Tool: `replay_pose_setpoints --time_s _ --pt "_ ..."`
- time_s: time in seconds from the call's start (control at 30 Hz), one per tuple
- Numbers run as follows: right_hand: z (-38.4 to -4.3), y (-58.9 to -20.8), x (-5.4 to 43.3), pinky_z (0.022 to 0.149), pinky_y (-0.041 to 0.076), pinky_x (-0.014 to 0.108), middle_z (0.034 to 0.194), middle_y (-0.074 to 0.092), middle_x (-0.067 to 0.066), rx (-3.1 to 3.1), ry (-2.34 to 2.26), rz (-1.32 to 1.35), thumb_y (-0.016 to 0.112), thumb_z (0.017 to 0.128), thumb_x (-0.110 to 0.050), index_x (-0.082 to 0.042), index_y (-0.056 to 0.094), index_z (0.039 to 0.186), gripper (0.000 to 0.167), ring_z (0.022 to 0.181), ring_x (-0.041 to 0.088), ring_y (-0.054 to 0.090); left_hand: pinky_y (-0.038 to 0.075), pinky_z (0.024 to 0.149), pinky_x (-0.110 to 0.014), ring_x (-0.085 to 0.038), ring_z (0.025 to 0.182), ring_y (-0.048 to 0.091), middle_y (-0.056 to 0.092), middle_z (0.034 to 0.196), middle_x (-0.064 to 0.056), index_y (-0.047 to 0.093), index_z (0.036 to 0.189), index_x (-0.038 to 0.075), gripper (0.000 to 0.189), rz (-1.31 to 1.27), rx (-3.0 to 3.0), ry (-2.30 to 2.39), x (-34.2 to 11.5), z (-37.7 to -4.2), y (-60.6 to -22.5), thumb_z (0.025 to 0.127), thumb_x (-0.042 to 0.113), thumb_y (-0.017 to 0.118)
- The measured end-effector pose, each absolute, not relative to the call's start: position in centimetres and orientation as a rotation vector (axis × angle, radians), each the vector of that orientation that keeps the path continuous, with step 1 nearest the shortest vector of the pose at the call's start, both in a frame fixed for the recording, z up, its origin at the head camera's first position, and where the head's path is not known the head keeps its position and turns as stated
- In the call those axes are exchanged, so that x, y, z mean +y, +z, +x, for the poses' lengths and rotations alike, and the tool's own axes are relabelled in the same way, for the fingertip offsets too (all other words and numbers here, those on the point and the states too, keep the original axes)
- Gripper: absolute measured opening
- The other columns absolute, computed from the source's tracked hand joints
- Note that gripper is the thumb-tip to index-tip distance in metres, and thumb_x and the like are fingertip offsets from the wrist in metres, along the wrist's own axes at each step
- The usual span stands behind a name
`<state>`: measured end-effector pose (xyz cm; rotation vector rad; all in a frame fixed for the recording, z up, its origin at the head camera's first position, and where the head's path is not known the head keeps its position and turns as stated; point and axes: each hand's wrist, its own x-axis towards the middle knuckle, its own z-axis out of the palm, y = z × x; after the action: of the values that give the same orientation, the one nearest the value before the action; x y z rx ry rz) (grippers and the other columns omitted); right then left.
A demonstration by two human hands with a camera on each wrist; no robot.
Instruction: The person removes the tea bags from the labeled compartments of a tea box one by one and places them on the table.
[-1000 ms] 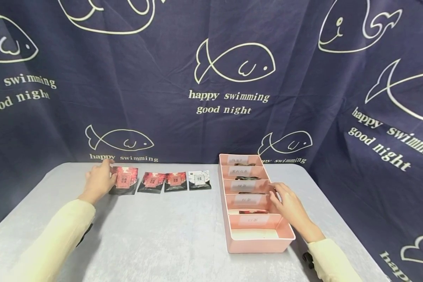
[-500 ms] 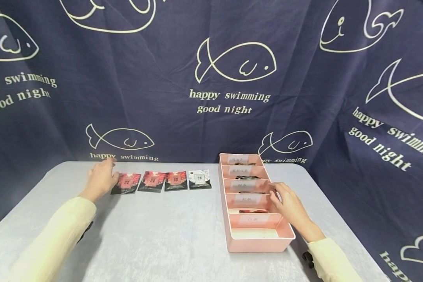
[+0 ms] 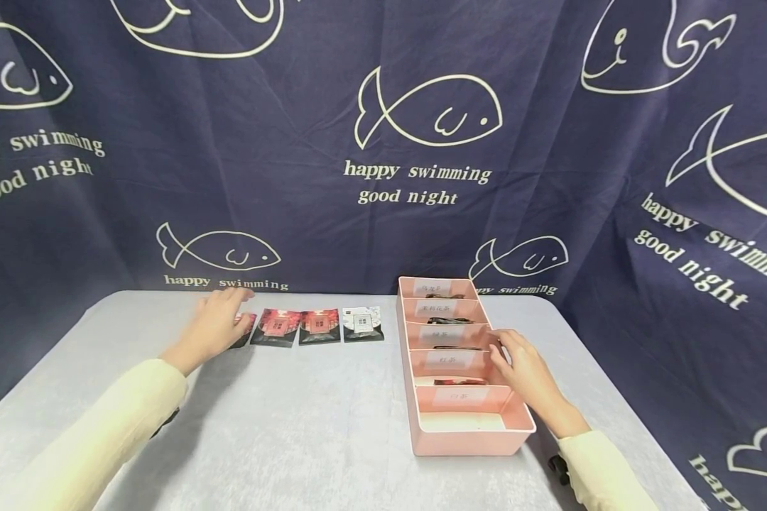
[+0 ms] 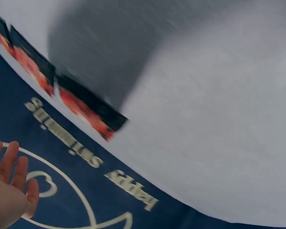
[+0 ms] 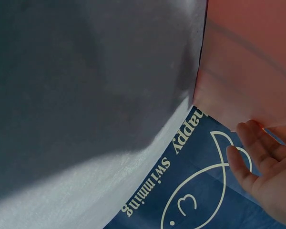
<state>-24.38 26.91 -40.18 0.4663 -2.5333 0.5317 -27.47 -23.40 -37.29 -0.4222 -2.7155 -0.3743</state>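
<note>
A navy fish-print curtain (image 3: 294, 156) backs the pale grey desk (image 3: 313, 433). Packets (image 3: 320, 327) lie in a row near its far edge, the left hand (image 3: 209, 330), loosely spread, over one end; the right hand (image 3: 528, 370) rests loosely against a pink box (image 3: 473, 445).

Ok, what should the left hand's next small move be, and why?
Probably ease the left hand rightward until it hovers over the pale packet. That packet lies nearest the pink box and fully in view; the left hand's fingers appear to hold nothing, and the right hand rests at the box's rim.
</note>
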Motion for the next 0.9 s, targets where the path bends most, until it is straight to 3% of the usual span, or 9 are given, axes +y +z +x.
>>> replay_pose_setpoints --time_s 0.3,0.57,0.9 --pt "-24.4 -40.2 26.9 0.076 0.046 0.044 0.094 0.060 0.010 -2.531 0.531 0.472 0.054 0.086 -0.008 0.001 0.061 0.103 0.020 0.085 0.024 0.056 0.033 0.087 -0.050 -0.035 0.110 0.049 0.060 0.115 -0.013 0.053 0.116 0.007 0.034 -0.621 -2.669 -0.337 -19.2 -26.8 -37.6 0.085 0.021 0.059" --pt "-24.5 -40.2 27.0 0.077 0.046 0.045 0.096 0.061 0.012 -2.543 0.539 0.463 0.053 0.086 -0.008 0.001 0.060 0.104 0.022 0.086 0.024 0.056 0.036 0.090 -0.050 -0.031 0.107 0.051 0.061 0.113 -0.011 0.055 0.115 0.006 0.038 -0.777 -2.608 -0.244 -15.7 -25.9 -37.7 0.085 0.029 0.059" --pt "-24.3 -40.2 26.9 0.076 0.046 0.044 0.095 0.061 0.011 -2.517 0.527 0.476 0.054 0.085 -0.007 0.001 0.061 0.103 0.021 0.086 0.024 0.056 0.036 0.092 -0.045 -0.022 0.107 0.051 0.061 0.111 -0.001 0.058 0.114 0.015 0.032 -0.986 -2.551 -0.303 -11.5 -24.5 -37.7 0.084 0.028 0.061"
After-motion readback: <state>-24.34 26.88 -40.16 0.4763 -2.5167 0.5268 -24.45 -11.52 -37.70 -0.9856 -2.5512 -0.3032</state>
